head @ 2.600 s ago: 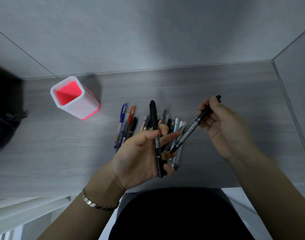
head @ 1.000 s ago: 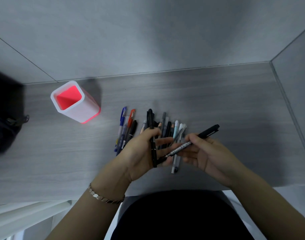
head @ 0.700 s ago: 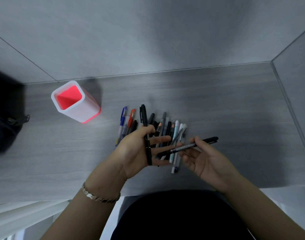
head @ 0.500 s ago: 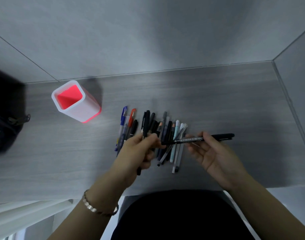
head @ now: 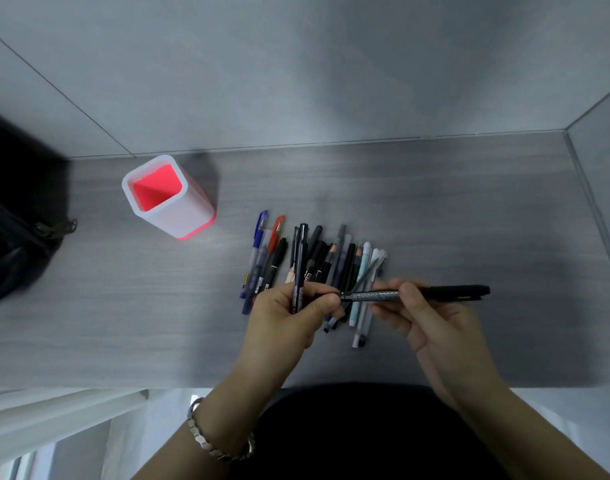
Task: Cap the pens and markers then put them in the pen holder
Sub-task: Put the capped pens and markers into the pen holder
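A row of several pens, markers and pencils lies side by side on the grey desk. My left hand grips a black pen that stands upright, tip away from me. My right hand pinches a black double marker, held level, its left end meeting my left fingers. Whether a small cap sits between those fingers cannot be told. The white pen holder, red inside, stands at the back left with nothing in it.
A dark bag sits at the left edge of the desk. Grey walls close the desk at the back and on the right. The desk's front edge runs just above my lap.
My left hand turned over and closed around the black pen, raising it upright. My right hand swung the double marker down from a slant to level, its end now at my left fingers.
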### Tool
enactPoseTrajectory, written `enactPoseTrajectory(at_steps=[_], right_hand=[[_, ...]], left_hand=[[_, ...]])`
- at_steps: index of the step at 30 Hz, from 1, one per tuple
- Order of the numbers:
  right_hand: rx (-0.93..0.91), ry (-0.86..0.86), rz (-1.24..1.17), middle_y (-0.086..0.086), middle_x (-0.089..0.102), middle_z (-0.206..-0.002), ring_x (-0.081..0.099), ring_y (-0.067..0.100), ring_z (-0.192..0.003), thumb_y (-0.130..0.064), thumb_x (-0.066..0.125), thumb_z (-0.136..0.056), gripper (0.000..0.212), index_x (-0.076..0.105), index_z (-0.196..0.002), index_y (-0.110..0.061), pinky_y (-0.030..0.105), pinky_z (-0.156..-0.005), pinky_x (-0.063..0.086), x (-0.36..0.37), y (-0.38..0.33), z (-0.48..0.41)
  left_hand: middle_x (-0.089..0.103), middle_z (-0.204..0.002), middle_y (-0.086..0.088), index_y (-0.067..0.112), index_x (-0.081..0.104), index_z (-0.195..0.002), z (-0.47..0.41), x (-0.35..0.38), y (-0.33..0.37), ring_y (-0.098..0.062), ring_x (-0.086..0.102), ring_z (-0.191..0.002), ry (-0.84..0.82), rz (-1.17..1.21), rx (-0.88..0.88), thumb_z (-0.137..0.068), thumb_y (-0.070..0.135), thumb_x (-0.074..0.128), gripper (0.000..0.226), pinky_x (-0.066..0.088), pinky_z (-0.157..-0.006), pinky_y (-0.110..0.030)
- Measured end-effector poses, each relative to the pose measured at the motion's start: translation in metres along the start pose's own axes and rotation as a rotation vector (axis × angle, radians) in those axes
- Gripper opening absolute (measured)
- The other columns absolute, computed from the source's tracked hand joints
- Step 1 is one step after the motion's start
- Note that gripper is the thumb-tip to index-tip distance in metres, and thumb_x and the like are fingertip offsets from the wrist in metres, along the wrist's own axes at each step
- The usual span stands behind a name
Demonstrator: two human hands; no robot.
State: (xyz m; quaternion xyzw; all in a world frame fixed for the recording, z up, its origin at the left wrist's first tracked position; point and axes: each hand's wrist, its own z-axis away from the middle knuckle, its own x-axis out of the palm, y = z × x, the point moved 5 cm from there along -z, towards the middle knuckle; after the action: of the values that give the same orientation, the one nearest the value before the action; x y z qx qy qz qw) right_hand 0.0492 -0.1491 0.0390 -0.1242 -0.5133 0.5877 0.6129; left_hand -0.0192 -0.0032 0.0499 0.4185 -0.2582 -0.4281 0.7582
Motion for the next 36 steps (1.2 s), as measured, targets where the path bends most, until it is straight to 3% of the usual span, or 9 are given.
enactPoseTrajectory(at_steps=[5,10,14,19,22,24,28,31,36], right_hand=[[0.1,0.04,0.087,0.007,0.074,-0.07,0.07,0.018,-0.067,-0.05,0.086,-0.033,0.053,0.073,-0.065,-0.01,0.023,-0.059,0.056,-0.001,0.007,-0.003],[0.223,0.022,0.245,0.007,0.072,-0.063,0.068,0.021,-0.061,-0.009,0.057,-0.08,0.014,0.064,-0.074,0.002,0.022,-0.057,0.057,0.008,0.003,-0.012],[0.301,-0.079,0.254,0.013,0.072,-0.074,0.069,0.017,-0.064,-0.017,0.058,-0.073,0.019,0.065,-0.079,0.0,0.021,-0.055,0.055,0.024,0.002,-0.014],[0.232,0.022,0.232,0.005,0.067,-0.078,0.065,0.01,-0.059,-0.026,0.059,-0.071,0.033,0.059,-0.101,-0.012,0.02,-0.051,0.051,0.016,-0.008,-0.022],[0.185,0.04,0.287,0.01,0.063,-0.077,0.066,0.011,-0.06,-0.007,0.056,-0.083,0.007,0.061,-0.088,-0.004,0.019,-0.052,0.054,0.008,-0.017,-0.025],[0.223,-0.018,0.415,0.013,0.064,-0.075,0.068,0.01,-0.059,0.001,0.056,-0.083,0.01,0.064,-0.079,-0.002,0.018,-0.057,0.057,0.008,-0.018,-0.023],[0.287,-0.236,0.786,-0.001,0.063,-0.052,0.059,0.005,-0.043,-0.008,0.057,-0.085,0.014,0.064,-0.073,-0.01,0.015,-0.046,0.049,0.011,-0.028,-0.019],[0.193,-0.29,1.061,-0.011,0.05,-0.038,0.043,0.0,-0.036,-0.019,0.061,-0.084,0.017,0.065,-0.067,-0.018,0.011,-0.041,0.035,0.012,-0.038,-0.021],[0.156,-0.275,0.963,-0.009,0.039,-0.037,0.032,0.002,-0.036,-0.018,0.06,-0.084,0.022,0.064,-0.063,-0.018,0.013,-0.04,0.026,0.019,-0.031,-0.018]], left_hand=[[0.065,-0.049,0.011,0.024,0.067,-0.059,0.006,-0.006,-0.005,0.003,0.052,-0.045,0.011,-0.235,0.07,-0.074,0.0,0.069,0.028,0.042,-0.05,-0.008],[0.057,-0.048,0.016,0.025,0.059,-0.06,0.007,-0.006,-0.013,0.002,0.046,-0.047,0.008,-0.401,0.117,-0.073,0.009,0.073,0.024,0.036,-0.052,-0.01],[0.052,-0.042,0.004,0.016,0.057,-0.066,0.002,0.004,0.004,-0.003,0.043,-0.038,-0.121,-0.261,0.143,-0.079,0.007,0.066,0.018,0.038,-0.042,-0.017],[0.059,-0.045,0.002,0.01,0.058,-0.071,-0.005,0.003,0.001,-0.004,0.043,-0.035,-0.182,-0.213,0.067,-0.082,0.004,0.061,0.013,0.036,-0.039,-0.015],[0.058,-0.043,0.004,0.008,0.057,-0.07,-0.004,0.001,0.001,0.0,0.047,-0.036,-0.182,-0.163,0.042,-0.079,-0.006,0.061,0.017,0.035,-0.04,-0.008],[0.057,-0.041,0.008,0.01,0.061,-0.07,-0.004,0.002,0.004,0.003,0.049,-0.038,-0.193,-0.188,0.064,-0.079,-0.006,0.062,0.017,0.035,-0.042,-0.005],[0.062,-0.05,0.007,0.018,0.069,-0.065,-0.008,0.003,0.009,0.003,0.053,-0.046,-0.25,-0.306,0.113,-0.076,0.006,0.069,0.016,0.042,-0.052,-0.01],[0.059,-0.05,0.007,0.015,0.069,-0.065,-0.004,0.006,0.011,0.003,0.047,-0.042,-0.369,-0.411,0.108,-0.079,0.011,0.067,0.016,0.035,-0.049,-0.006],[0.057,-0.05,0.011,0.03,0.067,-0.064,-0.001,-0.006,0.012,-0.001,0.048,-0.049,-0.197,-0.535,0.358,-0.068,0.039,0.066,0.01,0.039,-0.051,-0.017]])
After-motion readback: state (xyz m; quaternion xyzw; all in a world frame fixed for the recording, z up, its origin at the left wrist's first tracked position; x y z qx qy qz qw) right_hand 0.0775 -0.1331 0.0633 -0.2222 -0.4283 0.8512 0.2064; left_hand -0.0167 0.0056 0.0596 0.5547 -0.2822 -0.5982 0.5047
